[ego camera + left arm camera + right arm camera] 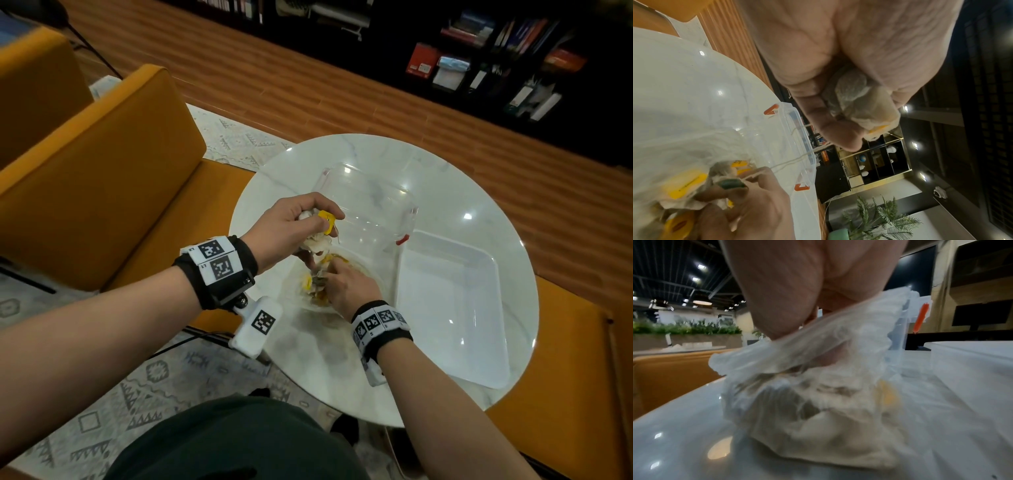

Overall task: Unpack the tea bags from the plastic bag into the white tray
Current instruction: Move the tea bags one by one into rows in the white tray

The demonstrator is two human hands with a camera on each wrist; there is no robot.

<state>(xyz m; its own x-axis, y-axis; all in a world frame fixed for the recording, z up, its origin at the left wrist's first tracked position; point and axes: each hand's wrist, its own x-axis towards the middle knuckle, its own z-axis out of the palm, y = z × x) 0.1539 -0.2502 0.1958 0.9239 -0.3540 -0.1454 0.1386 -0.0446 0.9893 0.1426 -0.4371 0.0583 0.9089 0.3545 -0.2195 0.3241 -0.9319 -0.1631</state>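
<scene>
A thin clear plastic bag (346, 274) (818, 386) lies on the round table and holds several tea bags (684, 183) with yellow tags. My right hand (330, 275) (744, 186) reaches into the bag's mouth, its fingers curled round a tea bag and its string. Just above the bag, my left hand (308, 222) (851, 123) grips a small bunch of tea bags (863, 104), with a yellow tag (325, 221) sticking out. Strings run from that bunch down to the bag. The white tray (452, 308) (972, 363) sits to the right of the bag, with nothing in it.
A clear plastic box (370, 205) (797, 146) with red latches stands just behind the bag, touching the tray's far left corner. The white marble table (479, 192) is ringed by orange seats (102, 178). Dark bookshelves stand far behind.
</scene>
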